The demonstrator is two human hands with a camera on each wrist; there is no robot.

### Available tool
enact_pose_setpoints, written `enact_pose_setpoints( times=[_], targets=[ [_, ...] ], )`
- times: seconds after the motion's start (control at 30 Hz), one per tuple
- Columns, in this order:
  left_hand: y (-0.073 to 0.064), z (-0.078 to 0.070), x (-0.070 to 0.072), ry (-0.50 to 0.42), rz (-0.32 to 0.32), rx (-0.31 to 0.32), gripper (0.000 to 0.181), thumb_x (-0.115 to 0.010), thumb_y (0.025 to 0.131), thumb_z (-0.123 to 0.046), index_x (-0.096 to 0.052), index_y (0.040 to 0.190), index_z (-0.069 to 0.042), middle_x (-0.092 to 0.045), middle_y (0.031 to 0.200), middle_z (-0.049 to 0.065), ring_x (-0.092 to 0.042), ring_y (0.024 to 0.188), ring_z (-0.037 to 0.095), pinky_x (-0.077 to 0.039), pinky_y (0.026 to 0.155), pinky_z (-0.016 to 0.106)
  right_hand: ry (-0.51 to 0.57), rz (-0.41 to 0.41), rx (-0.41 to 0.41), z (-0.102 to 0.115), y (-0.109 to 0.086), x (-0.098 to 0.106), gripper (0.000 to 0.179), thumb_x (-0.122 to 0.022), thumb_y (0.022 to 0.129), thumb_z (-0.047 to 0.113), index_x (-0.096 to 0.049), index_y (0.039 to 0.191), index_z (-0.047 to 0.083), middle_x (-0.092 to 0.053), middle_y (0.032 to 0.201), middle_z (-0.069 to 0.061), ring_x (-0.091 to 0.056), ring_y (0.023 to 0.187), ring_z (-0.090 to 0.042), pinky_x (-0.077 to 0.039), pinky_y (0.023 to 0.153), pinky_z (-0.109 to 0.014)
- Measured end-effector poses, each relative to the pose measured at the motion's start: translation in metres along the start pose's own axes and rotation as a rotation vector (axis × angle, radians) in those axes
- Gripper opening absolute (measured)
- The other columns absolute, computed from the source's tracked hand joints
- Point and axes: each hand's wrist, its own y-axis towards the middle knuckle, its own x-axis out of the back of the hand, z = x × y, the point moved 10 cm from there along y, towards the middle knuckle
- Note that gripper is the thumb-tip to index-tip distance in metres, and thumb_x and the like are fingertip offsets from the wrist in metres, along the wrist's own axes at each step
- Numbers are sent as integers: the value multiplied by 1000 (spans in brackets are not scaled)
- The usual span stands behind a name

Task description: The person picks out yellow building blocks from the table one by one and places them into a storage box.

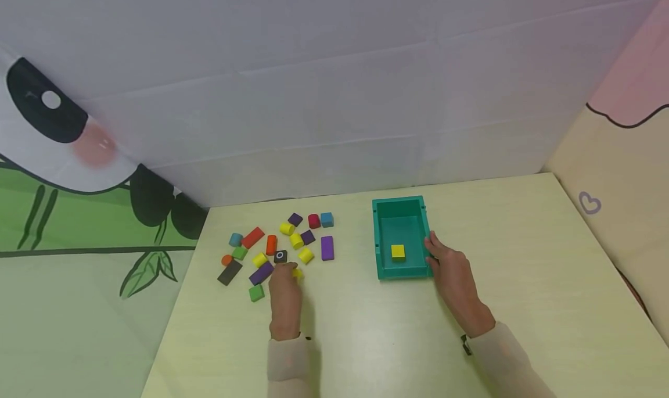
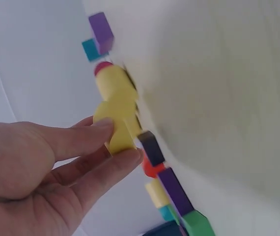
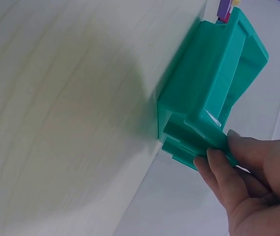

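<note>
My left hand is at the near side of the scattered blocks, pinching a yellow block between thumb and fingertips; its exact shape is partly covered by the fingers. Just beyond that hand lies a black block with a white ring on top. On the right, my right hand grips the side wall of a teal plastic bin, thumb at the rim and fingers on the outside. Inside the bin, toward its near end, sits a yellow cube.
Loose blocks in several colours lie on the left of the pale table, among them a purple block, a blue cube, a red block and a green cube. A white sheet hangs behind the table.
</note>
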Motion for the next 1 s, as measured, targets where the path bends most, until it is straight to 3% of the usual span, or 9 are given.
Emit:
enact_pose_setpoints(
  times=[0.13,0.53,0.83,1.0],
  targets=[
    [3,-15,-4,22,13,-36,30,-51,96,22,-71,116,14,-69,110,27,-69,108,44,-59,97,53,-3,-9,6,2,1,1,50,-76,90,-10,-59,137,-10,-55,147,-26,-58,130,-45,-55,99,-54],
    [-1,-60,-17,-49,39,-117,30,-61,93,22,-73,118,11,-69,116,24,-70,108,41,-59,97,50,6,-7,9,2,-1,2,50,-75,91,-10,-58,138,-11,-54,148,-26,-58,130,-46,-55,98,-55],
    [-9,-92,-32,-76,88,-150,30,-64,94,19,-72,120,9,-68,118,21,-68,110,38,-59,100,47,13,-1,6,0,-2,0,51,-74,91,-10,-58,139,-11,-53,149,-26,-56,132,-45,-54,100,-54],
    [-14,-106,-37,-95,119,-148,30,-64,97,15,-70,126,6,-66,126,21,-65,119,39,-57,106,48,16,-3,6,0,-1,1,51,-74,91,-10,-58,139,-11,-53,149,-26,-56,132,-45,-54,100,-54]
  ],
)
